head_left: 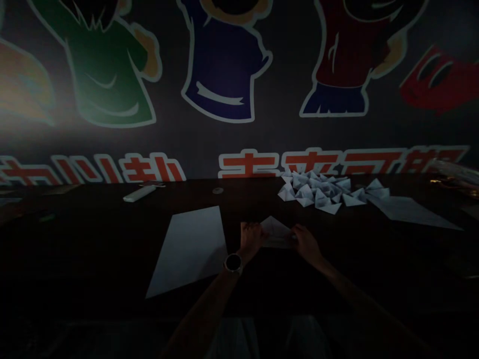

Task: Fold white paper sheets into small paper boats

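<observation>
A partly folded sheet of white paper (pixel 276 230), with a pointed top and a straight lower band, is between my two hands just above the dark table. My left hand (pixel 252 238), with a round watch at the wrist, grips its left edge. At the right edge, my right hand (pixel 306 243) pinches the paper between thumb and fingers. Left of my left wrist lies a flat white sheet (pixel 190 249). Beyond my right hand sits a heap of folded paper boats (pixel 314 188). The scene is dim, so finger details are hard to make out.
Another white paper sheet (pixel 413 210) lies right of the heap. A white oblong object (pixel 139 193) and a small round disc (pixel 217 190) rest toward the back of the dark table (pixel 112 234). Behind stands a wall (pixel 277 134) with cartoon figures and red lettering. Shiny clear plastic (pixel 454 170) is at far right.
</observation>
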The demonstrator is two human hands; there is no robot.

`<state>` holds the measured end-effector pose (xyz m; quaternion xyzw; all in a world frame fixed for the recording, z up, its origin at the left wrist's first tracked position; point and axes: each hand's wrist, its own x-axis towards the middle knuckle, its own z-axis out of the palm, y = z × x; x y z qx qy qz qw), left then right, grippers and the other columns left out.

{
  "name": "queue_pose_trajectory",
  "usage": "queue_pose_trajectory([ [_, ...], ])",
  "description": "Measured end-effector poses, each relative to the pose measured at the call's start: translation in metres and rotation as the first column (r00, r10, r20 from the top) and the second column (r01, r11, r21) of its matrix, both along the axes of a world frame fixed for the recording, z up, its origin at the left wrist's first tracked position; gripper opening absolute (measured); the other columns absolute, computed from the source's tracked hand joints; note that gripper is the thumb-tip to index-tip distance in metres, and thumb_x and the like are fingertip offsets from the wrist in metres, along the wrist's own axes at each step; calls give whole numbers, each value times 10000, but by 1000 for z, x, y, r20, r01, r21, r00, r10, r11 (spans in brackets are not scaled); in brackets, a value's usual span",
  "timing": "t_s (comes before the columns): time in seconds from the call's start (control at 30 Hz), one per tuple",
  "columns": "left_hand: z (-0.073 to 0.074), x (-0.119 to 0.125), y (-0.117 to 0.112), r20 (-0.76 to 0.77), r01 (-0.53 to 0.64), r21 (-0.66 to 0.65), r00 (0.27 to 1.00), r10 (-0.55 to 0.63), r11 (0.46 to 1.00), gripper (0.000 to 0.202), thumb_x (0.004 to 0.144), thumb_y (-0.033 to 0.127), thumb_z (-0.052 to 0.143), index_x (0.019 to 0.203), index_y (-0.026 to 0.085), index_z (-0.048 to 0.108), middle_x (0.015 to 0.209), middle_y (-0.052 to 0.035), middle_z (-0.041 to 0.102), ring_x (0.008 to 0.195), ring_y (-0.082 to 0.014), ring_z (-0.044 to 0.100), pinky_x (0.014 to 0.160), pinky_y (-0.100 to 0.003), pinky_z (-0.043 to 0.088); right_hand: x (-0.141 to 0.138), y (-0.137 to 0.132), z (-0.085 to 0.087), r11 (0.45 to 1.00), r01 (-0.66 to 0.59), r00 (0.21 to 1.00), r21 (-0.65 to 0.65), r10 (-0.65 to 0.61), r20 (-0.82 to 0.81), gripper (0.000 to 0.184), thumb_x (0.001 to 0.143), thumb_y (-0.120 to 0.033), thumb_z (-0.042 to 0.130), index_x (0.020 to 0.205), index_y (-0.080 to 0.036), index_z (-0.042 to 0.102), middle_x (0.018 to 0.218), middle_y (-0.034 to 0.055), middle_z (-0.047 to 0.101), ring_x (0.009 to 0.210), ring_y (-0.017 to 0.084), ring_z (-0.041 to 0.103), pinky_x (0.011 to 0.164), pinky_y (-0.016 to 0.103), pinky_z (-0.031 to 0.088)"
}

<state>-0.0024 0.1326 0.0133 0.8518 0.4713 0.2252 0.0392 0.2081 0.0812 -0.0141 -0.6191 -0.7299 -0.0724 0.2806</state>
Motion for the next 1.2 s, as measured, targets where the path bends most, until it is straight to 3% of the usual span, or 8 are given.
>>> queue_pose_trajectory([
  [0.3, -4, 1, 3, -1, -8, 4, 1000, 8, 1000, 183, 830, 343, 574, 760, 179, 615, 869, -48, 660, 915, -223, 574, 886, -394, 282, 1, 2, -4, 1000, 4, 1000, 5, -4, 22, 113, 790, -148, 490, 831, -184, 590, 915, 87, 589, 904, 230, 547, 798, 342, 426],
  [0.53, -3, 2, 2, -8, -7, 11, 1000, 7, 1000, 183, 823, 353, 579, 771, 180, 606, 869, -44, 657, 903, -219, 564, 872, -395, 286, 0, 1, -1, 1000, 18, 998, 4, -18, 61, 88, 829, -202, 493, 822, -200, 580, 905, 81, 593, 889, 233, 544, 777, 342, 412],
  [0.77, 1, -1, -3, -44, -13, 67, 999, 16, 998, 145, 826, 325, 564, 872, 189, 578, 932, -51, 626, 947, -230, 529, 870, -394, 294, -1, -1, 4, 988, 141, 985, -67, -133, 113, 80, 834, -254, 518, 881, -205, 562, 943, 68, 600, 879, 227, 531, 720, 315, 365],
  [1.03, 1, -24, -5, -186, -157, 180, 964, 190, 971, 182, 881, 192, 408, 947, 165, 575, 968, -93, 596, 946, -253, 518, 824, -416, 350, -5, -4, 7, 977, 177, 979, -117, -163, 120, 137, 866, -303, 484, 908, -206, 570, 978, 70, 592, 938, 231, 515, 737, 318, 338],
  [1.2, 12, -27, -8, -205, -236, 225, 937, 283, 945, 283, 880, 110, 336, 1046, 110, 564, 1028, -147, 590, 1003, -285, 510, 867, -455, 357, -4, -2, 4, 983, 155, 984, -97, -144, 110, 138, 863, -315, 491, 893, -206, 572, 975, 72, 596, 920, 230, 523, 734, 321, 344],
])
